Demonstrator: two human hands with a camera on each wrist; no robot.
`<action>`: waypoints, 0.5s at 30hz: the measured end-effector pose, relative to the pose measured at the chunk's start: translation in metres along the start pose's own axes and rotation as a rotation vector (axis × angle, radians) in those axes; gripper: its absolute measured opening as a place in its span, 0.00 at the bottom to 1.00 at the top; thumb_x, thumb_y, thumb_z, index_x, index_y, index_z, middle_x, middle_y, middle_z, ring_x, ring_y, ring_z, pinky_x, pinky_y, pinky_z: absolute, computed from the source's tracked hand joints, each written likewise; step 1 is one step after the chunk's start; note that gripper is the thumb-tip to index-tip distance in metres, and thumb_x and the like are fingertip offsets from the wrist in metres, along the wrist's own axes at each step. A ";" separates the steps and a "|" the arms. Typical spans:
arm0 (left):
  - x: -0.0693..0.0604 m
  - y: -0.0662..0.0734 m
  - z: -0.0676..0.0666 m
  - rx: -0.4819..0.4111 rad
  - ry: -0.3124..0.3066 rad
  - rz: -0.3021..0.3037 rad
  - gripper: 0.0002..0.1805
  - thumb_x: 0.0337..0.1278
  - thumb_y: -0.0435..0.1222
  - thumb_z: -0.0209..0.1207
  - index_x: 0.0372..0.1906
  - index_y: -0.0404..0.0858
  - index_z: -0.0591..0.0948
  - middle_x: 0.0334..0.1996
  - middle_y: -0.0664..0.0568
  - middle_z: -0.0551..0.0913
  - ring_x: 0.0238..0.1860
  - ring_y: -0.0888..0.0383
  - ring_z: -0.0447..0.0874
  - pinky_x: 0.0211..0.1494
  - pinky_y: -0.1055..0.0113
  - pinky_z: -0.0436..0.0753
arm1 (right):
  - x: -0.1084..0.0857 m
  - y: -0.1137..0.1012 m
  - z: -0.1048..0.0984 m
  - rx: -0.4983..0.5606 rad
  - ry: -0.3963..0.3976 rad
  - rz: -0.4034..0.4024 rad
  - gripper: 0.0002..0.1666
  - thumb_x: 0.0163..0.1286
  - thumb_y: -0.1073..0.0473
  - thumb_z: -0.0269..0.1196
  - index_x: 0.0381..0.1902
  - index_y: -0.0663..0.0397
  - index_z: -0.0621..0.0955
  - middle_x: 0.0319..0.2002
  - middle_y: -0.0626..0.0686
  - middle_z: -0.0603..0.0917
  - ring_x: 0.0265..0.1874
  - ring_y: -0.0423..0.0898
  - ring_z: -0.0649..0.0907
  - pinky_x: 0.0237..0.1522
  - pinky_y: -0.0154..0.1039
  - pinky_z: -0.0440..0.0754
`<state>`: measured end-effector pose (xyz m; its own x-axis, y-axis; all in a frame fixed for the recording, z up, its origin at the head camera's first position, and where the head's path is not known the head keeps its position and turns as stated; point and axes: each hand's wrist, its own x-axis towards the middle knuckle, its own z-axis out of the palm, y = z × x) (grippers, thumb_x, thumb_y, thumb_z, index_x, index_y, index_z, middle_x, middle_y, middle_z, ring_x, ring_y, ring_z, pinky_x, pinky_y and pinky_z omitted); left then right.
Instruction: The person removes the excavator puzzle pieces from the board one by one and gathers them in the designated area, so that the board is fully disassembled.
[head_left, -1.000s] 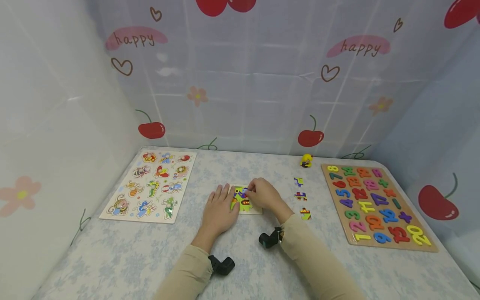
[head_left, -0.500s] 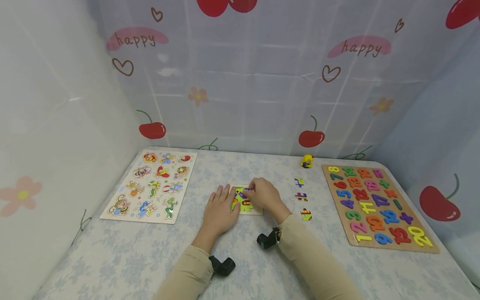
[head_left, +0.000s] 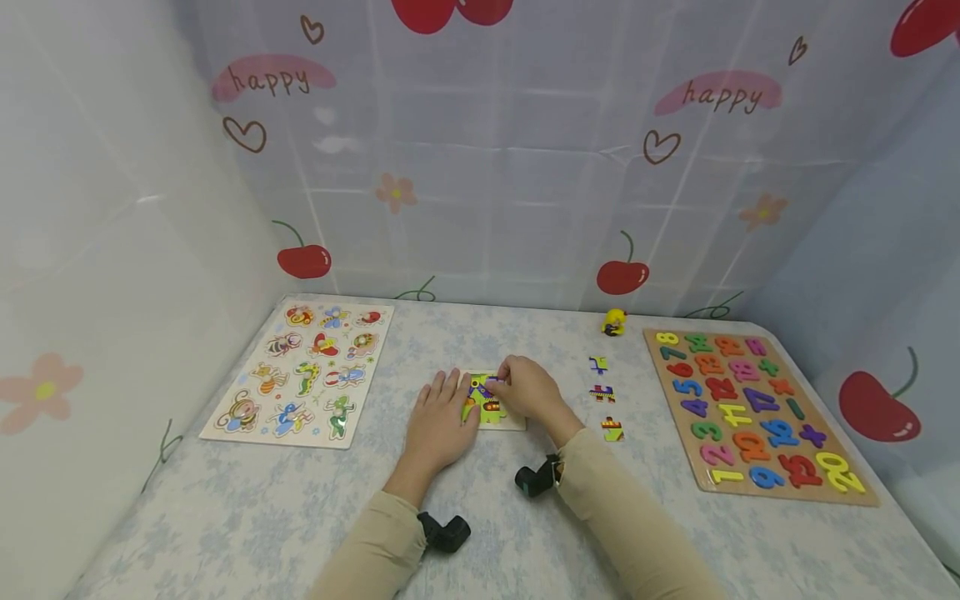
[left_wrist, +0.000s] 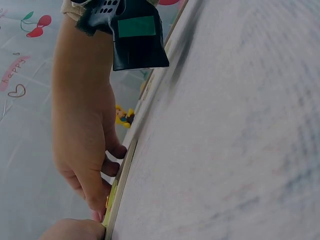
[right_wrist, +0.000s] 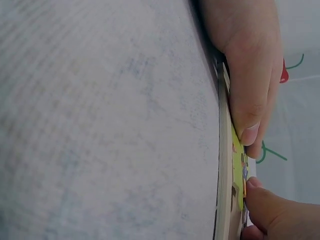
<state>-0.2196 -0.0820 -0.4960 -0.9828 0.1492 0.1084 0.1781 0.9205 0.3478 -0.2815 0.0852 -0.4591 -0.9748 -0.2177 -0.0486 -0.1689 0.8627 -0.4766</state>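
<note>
A small puzzle board (head_left: 513, 423) with a yellow-green digger-like picture lies mid-table in the head view. My left hand (head_left: 441, 423) rests on its left side with the fingers spread, its thumb (right_wrist: 250, 134) pressing the picture in the right wrist view. From the right, my right hand (head_left: 531, 390) bends its fingers over the board's upper part and pinches a puzzle piece there, mostly hidden by the fingertips. To the right of that hand, three loose puzzle pieces lie in a column: a top one (head_left: 597, 364), a middle one (head_left: 602, 393) and a bottom one (head_left: 612, 430).
At the left lies an insect-and-animal peg puzzle (head_left: 300, 371). A number board (head_left: 750, 417) with coloured digits lies at the right. Behind the loose pieces stands a small yellow toy figure (head_left: 613, 322). A printed curtain (head_left: 495, 208) encloses the table.
Both hands stay at the board with almost no movement. The right wrist has shifted very slightly left; the loose pieces lie where they were.
</note>
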 end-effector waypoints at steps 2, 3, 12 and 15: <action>0.000 0.000 0.000 0.002 -0.001 -0.002 0.35 0.73 0.55 0.40 0.78 0.46 0.58 0.79 0.50 0.54 0.81 0.48 0.45 0.82 0.48 0.48 | 0.000 0.000 0.000 0.007 0.006 -0.010 0.15 0.68 0.44 0.65 0.33 0.48 0.79 0.28 0.47 0.79 0.27 0.43 0.77 0.29 0.36 0.71; 0.000 0.000 0.000 0.002 -0.001 -0.002 0.35 0.73 0.55 0.40 0.78 0.46 0.58 0.79 0.50 0.54 0.81 0.48 0.45 0.82 0.48 0.48 | 0.000 0.000 0.000 0.008 0.010 -0.015 0.15 0.68 0.44 0.66 0.33 0.48 0.79 0.28 0.47 0.79 0.27 0.43 0.77 0.29 0.36 0.71; 0.000 0.000 -0.001 -0.003 -0.004 0.001 0.35 0.73 0.55 0.41 0.78 0.46 0.59 0.79 0.50 0.55 0.81 0.48 0.46 0.82 0.48 0.49 | 0.002 0.000 0.003 0.004 0.029 -0.031 0.21 0.68 0.45 0.66 0.51 0.50 0.82 0.29 0.47 0.78 0.27 0.43 0.75 0.28 0.37 0.71; 0.000 0.000 -0.001 -0.004 -0.003 0.003 0.35 0.73 0.55 0.41 0.78 0.46 0.59 0.79 0.50 0.55 0.81 0.47 0.46 0.82 0.48 0.49 | 0.002 0.000 0.003 0.002 0.023 -0.028 0.20 0.68 0.44 0.66 0.51 0.49 0.83 0.30 0.48 0.78 0.27 0.44 0.75 0.28 0.37 0.70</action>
<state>-0.2200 -0.0822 -0.4949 -0.9825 0.1529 0.1061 0.1808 0.9188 0.3509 -0.2832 0.0837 -0.4617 -0.9728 -0.2312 -0.0146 -0.1961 0.8553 -0.4795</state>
